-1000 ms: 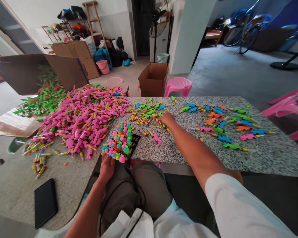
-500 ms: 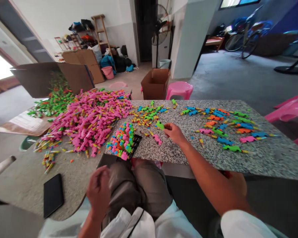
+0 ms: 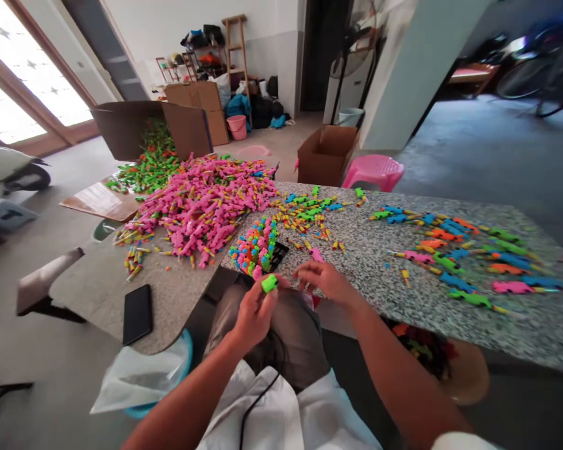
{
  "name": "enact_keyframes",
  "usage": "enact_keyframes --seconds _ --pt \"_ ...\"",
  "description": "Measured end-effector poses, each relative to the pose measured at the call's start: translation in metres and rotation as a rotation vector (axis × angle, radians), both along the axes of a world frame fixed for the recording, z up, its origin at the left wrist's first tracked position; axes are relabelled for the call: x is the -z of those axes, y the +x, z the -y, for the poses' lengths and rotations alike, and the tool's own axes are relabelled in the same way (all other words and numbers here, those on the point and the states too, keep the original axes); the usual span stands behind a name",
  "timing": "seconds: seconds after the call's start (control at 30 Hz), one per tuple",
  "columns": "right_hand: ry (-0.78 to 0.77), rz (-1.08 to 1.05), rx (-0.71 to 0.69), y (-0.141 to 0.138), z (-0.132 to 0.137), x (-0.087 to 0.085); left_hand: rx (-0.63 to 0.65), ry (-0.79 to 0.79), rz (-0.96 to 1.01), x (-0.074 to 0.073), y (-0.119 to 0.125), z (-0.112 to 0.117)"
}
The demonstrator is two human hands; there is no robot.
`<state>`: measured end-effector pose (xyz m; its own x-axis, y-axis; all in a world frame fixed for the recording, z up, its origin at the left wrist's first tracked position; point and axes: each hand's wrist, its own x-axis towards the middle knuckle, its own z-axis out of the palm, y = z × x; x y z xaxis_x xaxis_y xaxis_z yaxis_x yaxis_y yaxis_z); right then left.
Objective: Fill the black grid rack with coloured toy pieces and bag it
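My left hand [image 3: 256, 309] is above my lap, its thumb and fingers closed on a small green car-shaped plastic piece [image 3: 269, 284]. Just right of it, my right hand [image 3: 327, 282] hovers by the table edge, fingers bent and apart, with nothing visible in them. A pink car-shaped piece [image 3: 316, 254] lies on the granite table beyond the right fingertips. Beside my left hand, a black rack [image 3: 279, 255] is packed with small round-lobed pieces [image 3: 258, 245] in pink, blue, green and orange. Short yellow-and-red sticks [image 3: 296, 220] lie scattered behind it among green pieces.
A large heap of pink pieces [image 3: 206, 200] covers the left table, by a carton spilling green pieces [image 3: 154, 164]. A black phone [image 3: 137, 314] lies nearer. Assembled coloured pieces [image 3: 455, 247] spread across the right. Beyond stand an open carton [image 3: 326, 153] and pink stool [image 3: 374, 171].
My right hand has drawn back from the table toward my lap. The green piece has passed from it to my left hand, which has risen and moved right. The view has turned left.
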<state>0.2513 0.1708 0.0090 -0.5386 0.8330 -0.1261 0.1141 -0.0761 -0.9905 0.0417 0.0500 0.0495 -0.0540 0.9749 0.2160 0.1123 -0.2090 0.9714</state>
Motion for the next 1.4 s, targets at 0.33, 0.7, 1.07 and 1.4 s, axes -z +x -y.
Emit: enact_keyframes --seconds 0.33,0.7,1.07,1.4 --pt "0.103 1.284 0.449 0.060 -0.153 0.023 -0.071 -0.260 -0.218 0.008 -0.027 0.018" --pt "0.201 1.207 0.348 0.061 -0.159 0.023 -0.214 -0.169 -0.545 0.007 -0.040 0.014" --pt "-0.068 -0.389 0.181 -0.045 0.042 -0.038 -0.093 0.224 -0.612 0.002 -0.045 0.011" --pt "0.062 -0.209 -0.096 -0.043 0.070 -0.029 0.030 0.248 -0.716 -0.005 -0.054 0.016"
